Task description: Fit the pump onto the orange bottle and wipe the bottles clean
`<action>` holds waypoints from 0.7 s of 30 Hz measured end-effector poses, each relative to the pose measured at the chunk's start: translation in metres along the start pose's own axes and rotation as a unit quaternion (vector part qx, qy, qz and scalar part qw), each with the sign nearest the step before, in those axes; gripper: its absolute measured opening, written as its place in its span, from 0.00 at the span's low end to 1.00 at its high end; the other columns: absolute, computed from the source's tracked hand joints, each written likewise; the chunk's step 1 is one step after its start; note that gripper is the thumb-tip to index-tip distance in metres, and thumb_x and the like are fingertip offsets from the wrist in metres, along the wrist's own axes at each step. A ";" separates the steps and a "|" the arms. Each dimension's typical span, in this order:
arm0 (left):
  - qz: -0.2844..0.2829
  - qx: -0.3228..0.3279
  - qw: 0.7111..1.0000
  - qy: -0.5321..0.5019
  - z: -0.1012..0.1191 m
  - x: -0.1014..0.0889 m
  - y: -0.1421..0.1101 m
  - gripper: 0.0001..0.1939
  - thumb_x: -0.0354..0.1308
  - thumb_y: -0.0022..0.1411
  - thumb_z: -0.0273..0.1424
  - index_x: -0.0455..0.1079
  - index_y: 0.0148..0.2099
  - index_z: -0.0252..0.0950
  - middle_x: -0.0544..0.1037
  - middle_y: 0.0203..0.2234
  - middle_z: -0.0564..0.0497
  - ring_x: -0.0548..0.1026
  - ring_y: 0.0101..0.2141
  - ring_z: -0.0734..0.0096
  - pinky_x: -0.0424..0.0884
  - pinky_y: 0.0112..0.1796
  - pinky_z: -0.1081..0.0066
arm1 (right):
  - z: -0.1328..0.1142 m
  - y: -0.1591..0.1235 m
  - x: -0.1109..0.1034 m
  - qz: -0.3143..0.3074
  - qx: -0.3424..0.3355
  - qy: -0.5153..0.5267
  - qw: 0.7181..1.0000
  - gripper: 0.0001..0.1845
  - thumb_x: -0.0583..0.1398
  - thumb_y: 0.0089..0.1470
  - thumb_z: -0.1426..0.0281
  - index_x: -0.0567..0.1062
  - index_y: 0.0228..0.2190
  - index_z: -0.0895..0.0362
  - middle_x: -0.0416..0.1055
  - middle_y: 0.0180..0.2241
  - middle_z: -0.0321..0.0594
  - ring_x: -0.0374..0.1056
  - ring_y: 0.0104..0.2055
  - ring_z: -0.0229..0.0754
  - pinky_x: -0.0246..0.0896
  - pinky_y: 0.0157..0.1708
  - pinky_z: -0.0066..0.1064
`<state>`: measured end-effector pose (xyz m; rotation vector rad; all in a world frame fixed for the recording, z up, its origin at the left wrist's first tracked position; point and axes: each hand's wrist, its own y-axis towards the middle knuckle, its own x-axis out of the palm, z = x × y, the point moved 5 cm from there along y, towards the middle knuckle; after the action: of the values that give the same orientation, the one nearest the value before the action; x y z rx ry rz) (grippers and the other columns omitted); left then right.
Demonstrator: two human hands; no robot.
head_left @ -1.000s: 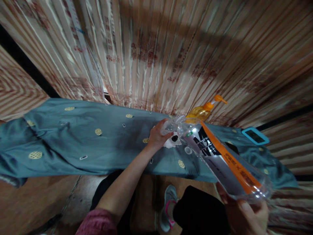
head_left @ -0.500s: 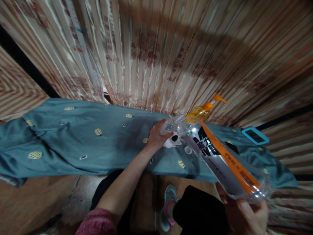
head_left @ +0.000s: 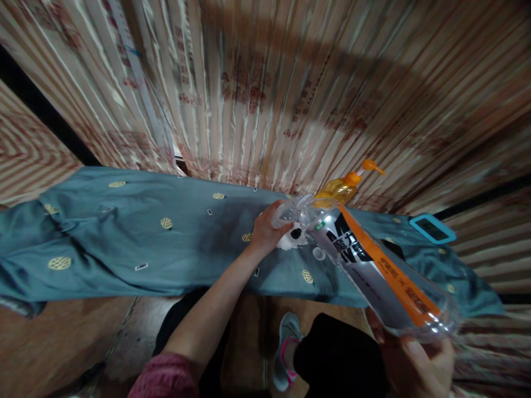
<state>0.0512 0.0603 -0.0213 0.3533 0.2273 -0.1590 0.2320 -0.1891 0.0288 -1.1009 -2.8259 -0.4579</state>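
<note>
My right hand (head_left: 417,362) grips the base of a large clear plastic bottle (head_left: 373,265) with a silver, black and orange label. The bottle is tilted, its open neck pointing down and left over a teal patterned cloth (head_left: 124,243). My left hand (head_left: 265,229) rests on that cloth just below the neck. Its fingers are curled beside a white patch with a black stain (head_left: 294,236). The bottle's neck hides the fingertips, so what they pinch is unclear.
An orange pump bottle (head_left: 342,188) stands behind the clear bottle against striped curtains (head_left: 265,83). A phone in a cyan case (head_left: 431,229) lies at the right. A small white cap (head_left: 319,254) sits on the cloth. My shoe (head_left: 286,348) shows below.
</note>
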 end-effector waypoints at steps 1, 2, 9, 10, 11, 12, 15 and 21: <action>-0.002 -0.001 1.000 0.001 0.000 0.000 0.000 0.30 0.69 0.52 0.33 0.68 0.57 0.42 0.79 0.51 0.49 0.78 0.49 0.59 0.73 0.50 0.62 | 0.001 0.000 -0.001 0.001 0.000 0.002 1.000 0.34 0.70 0.44 0.68 0.71 0.54 0.56 0.74 0.26 0.41 0.68 0.24 0.43 0.61 0.18 0.30; -0.003 -0.003 1.000 0.001 0.001 0.000 0.000 0.30 0.69 0.52 0.33 0.68 0.57 0.42 0.79 0.51 0.49 0.78 0.49 0.59 0.73 0.50 0.62 | 0.002 0.000 -0.002 0.003 0.001 0.003 1.000 0.34 0.70 0.44 0.68 0.71 0.54 0.56 0.74 0.26 0.42 0.69 0.25 0.43 0.62 0.18 0.30; -0.006 -0.009 1.000 -0.016 0.000 0.000 0.000 0.30 0.69 0.52 0.33 0.68 0.57 0.43 0.78 0.51 0.49 0.77 0.49 0.60 0.72 0.52 0.61 | 0.001 -0.001 0.001 0.001 0.002 0.002 1.000 0.34 0.70 0.44 0.67 0.71 0.54 0.55 0.73 0.27 0.40 0.67 0.24 0.43 0.61 0.18 0.30; -0.005 -0.009 1.000 -0.018 0.000 0.000 0.000 0.30 0.69 0.52 0.33 0.68 0.57 0.43 0.79 0.51 0.49 0.77 0.49 0.60 0.72 0.52 0.61 | 0.000 -0.001 0.002 0.003 0.004 0.002 1.000 0.34 0.70 0.44 0.68 0.71 0.54 0.55 0.73 0.27 0.40 0.69 0.27 0.44 0.61 0.19 0.30; -0.005 -0.009 1.000 -0.019 0.000 0.000 0.000 0.30 0.69 0.52 0.33 0.68 0.57 0.42 0.79 0.51 0.49 0.77 0.49 0.60 0.72 0.52 0.61 | 0.000 -0.002 0.002 0.009 0.008 0.002 1.000 0.34 0.70 0.44 0.68 0.71 0.54 0.55 0.73 0.27 0.41 0.70 0.29 0.45 0.61 0.20 0.30; -0.005 -0.009 1.000 -0.019 0.000 0.000 0.000 0.29 0.69 0.52 0.33 0.68 0.57 0.42 0.79 0.51 0.49 0.77 0.49 0.60 0.72 0.52 0.61 | 0.000 -0.002 0.002 0.015 0.013 0.002 1.000 0.34 0.70 0.43 0.67 0.71 0.53 0.55 0.73 0.27 0.41 0.70 0.31 0.46 0.62 0.20 0.30; -0.004 -0.013 1.000 -0.013 0.001 0.000 -0.001 0.29 0.69 0.52 0.33 0.68 0.57 0.43 0.79 0.51 0.50 0.77 0.49 0.60 0.73 0.51 0.62 | 0.001 -0.002 0.000 0.023 0.018 0.004 1.000 0.34 0.71 0.42 0.67 0.72 0.52 0.54 0.72 0.28 0.41 0.71 0.34 0.47 0.64 0.24 0.31; -0.004 -0.009 1.000 -0.007 0.002 0.000 0.000 0.29 0.69 0.52 0.32 0.68 0.57 0.43 0.79 0.51 0.50 0.77 0.49 0.60 0.73 0.51 0.61 | 0.002 -0.001 0.000 0.016 0.016 -0.001 1.000 0.34 0.70 0.43 0.68 0.72 0.53 0.55 0.73 0.27 0.42 0.70 0.32 0.46 0.61 0.21 0.29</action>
<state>0.0513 0.0594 -0.0199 0.3328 0.2163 -0.1676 0.2313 -0.1894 0.0269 -1.1391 -2.8020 -0.4074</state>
